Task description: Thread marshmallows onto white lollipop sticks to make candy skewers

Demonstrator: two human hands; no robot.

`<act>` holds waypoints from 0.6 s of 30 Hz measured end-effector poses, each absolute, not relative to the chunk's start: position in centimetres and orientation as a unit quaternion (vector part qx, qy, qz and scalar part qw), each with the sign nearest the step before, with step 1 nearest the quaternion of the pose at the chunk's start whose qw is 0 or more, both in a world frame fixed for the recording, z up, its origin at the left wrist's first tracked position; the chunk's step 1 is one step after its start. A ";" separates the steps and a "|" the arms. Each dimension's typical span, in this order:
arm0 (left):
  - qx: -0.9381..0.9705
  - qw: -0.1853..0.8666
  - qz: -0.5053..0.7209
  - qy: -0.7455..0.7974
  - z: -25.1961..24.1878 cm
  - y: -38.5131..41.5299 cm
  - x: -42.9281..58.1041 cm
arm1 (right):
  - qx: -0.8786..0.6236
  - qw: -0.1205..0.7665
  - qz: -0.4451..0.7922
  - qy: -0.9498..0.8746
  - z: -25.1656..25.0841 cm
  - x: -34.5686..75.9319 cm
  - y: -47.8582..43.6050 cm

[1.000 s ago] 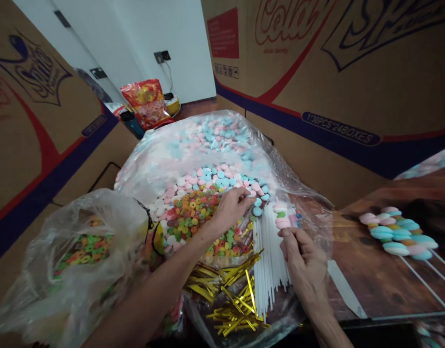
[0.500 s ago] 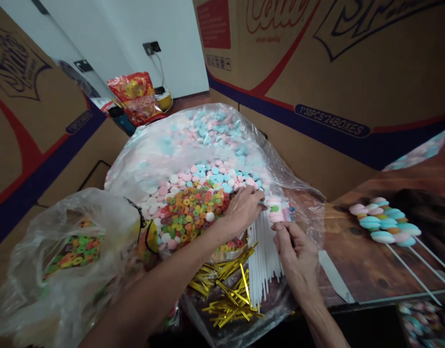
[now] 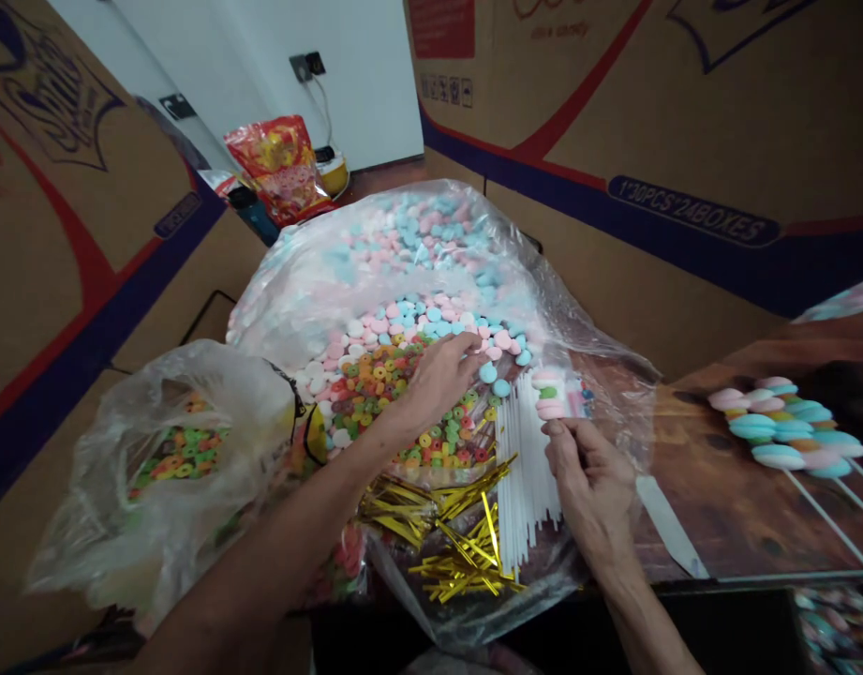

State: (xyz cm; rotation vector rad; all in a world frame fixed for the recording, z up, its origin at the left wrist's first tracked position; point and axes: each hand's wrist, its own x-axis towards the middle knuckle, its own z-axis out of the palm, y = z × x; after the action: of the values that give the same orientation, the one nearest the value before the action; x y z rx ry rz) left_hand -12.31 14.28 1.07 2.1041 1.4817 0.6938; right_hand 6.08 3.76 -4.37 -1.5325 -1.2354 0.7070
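Note:
Upright in my right hand (image 3: 591, 483) is a candy skewer (image 3: 549, 394), its stick pinched between thumb and fingers. Pink and white pieces with a green one between them are threaded on it. My left hand (image 3: 445, 370) reaches over the gummy rings (image 3: 381, 380), fingers spread at the edge of the pink, blue and white marshmallows (image 3: 441, 323). Its fingertips are partly hidden. Below and between the hands lie many white sticks (image 3: 526, 478). Gold twist ties (image 3: 466, 553) are heaped left of the sticks' lower ends.
Finished-looking candy skewers (image 3: 789, 422) lie on the wooden table (image 3: 684, 450) at right, beyond a flat white blade-like strip (image 3: 670, 525). An open plastic bag (image 3: 122, 544) with gummy rings stands at left. Big cardboard boxes (image 3: 656, 122) wall both sides. A red candy packet (image 3: 280, 169) stands behind.
My left hand has moved left, away from the skewer, back over the candy pile. The right hand still holds the skewer. The whole view has shifted slightly.

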 end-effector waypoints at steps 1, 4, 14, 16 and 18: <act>0.784 0.213 0.235 0.534 1.2 13.9 -12.8 | -0.635 0.499 0.292 -0.513 -4.4 6.1 3.7; 0.835 0.164 0.135 0.507 1.0 12.6 -14.1 | -0.634 0.491 0.293 -0.521 -4.4 6.2 3.5; 0.853 0.080 -0.015 0.516 0.6 9.9 -13.7 | -0.626 0.481 0.276 -0.548 -5.0 6.1 3.6; 0.852 0.088 -0.008 0.516 0.6 10.0 -13.5 | -0.626 0.477 0.270 -0.554 -5.0 6.0 3.6; 0.848 0.099 0.008 0.520 0.3 10.0 -13.5 | -0.627 0.474 0.260 -0.561 -5.0 6.0 3.5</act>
State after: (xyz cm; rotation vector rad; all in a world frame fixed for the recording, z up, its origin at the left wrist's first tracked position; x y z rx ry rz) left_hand -13.50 10.00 0.35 2.5093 1.5385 0.0233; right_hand 6.05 3.54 -5.03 -1.5336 -1.3712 0.6370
